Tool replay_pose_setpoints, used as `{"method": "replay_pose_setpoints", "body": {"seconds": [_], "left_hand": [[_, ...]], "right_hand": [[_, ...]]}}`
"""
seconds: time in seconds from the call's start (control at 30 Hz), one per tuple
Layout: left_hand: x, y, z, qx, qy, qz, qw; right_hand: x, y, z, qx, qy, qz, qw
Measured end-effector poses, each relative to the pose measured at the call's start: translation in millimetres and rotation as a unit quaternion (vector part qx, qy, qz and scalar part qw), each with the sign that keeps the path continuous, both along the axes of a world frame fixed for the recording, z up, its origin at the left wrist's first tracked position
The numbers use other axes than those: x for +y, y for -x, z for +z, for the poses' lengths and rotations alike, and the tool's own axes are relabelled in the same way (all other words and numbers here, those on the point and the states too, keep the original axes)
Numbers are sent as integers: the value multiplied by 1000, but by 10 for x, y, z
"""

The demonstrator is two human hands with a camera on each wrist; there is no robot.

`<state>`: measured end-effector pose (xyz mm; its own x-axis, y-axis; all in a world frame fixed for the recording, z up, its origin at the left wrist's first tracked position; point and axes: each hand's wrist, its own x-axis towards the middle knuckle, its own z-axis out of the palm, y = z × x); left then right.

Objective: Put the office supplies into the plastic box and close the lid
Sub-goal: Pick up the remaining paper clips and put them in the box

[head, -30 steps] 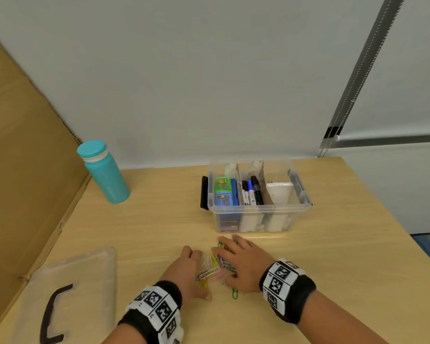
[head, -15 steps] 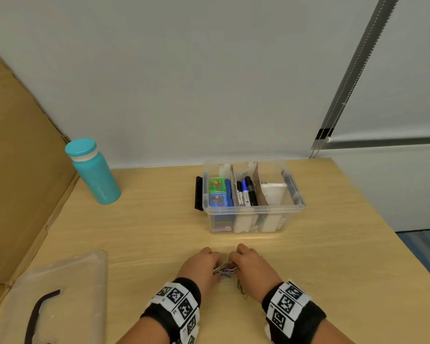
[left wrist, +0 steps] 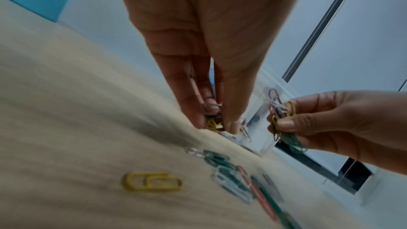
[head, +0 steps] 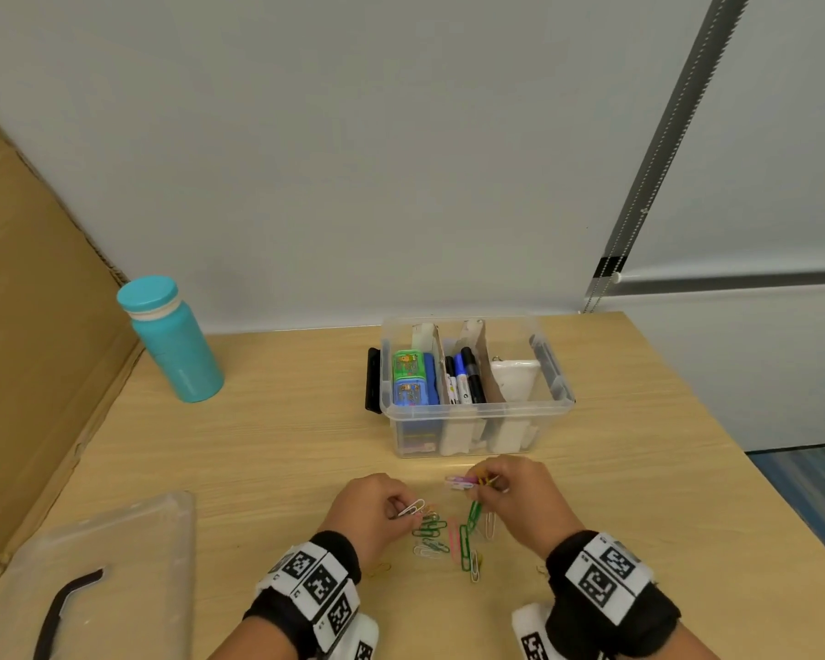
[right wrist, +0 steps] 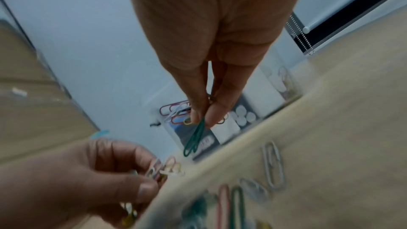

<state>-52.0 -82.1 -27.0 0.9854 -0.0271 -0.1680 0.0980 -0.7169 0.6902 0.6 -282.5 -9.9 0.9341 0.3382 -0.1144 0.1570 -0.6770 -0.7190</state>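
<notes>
Hands drew apart since before, my left hand point(head: 377, 504) fingers pinched a few clips point(head: 413, 508), my right hand point(head: 525, 497) fingers pinched a clip bunch point(head: 470, 482), loose clips point(head: 448, 540) on counter point(head: 258, 445), box point(head: 477, 412) open beyond.

Lid point(head: 96, 564) cut off by bottom-left edge in head view. Loose clips point(left wrist: 237, 178) on table point(left wrist: 77, 128) smeared by blur in both wrist views. Left hand point(left wrist: 198, 50) hides most of its clips. Box point(head: 477, 412) contents at bottom unreadable through wall.
</notes>
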Motion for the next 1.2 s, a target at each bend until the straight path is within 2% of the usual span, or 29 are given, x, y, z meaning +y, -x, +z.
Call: {"method": "replay_pose_setpoints", "body": {"seconds": [0.1,0.27,0.47,0.57,0.7,0.87,0.93,1.0,1.03,1.1,1.13,1.2], "left_hand": [[12,-9,97,-19,20,11,1000],[23,-21,196,-39,27,26,999],[-2,3,268,-50,39,33,997],[-3,20,295,-49,37,31,998],[5,51,315,-48,36,28,998],[30,87,315,-43,39,33,998],[36,104,323,-45,39,31,998],[40,122,341,-51,38,26,998],[42,128,353,-55,38,26,997],[37,135,381,-64,33,22,997],[25,134,403,-71,28,18,997],[-20,117,474,-87,17,4,996]], "right_hand": [[-86,-17,269,38,-90,-36,995],[-208,-104,750,5,-138,-40,990],[-350,-451,1038,-55,-128,-72,988],[-366,-747,1004,-116,-58,-86,988],[-310,-1107,819,-140,106,-64,982],[-69,-1290,710,-53,307,23,950],[-26,-1332,681,-7,327,40,944],[-60,-1341,658,5,305,44,951],[-89,-1296,667,-10,277,35,960],[-195,-1122,662,-95,203,4,975],[-261,-1019,626,-160,167,-19,973],[-400,-779,516,-279,129,-60,950]]}}
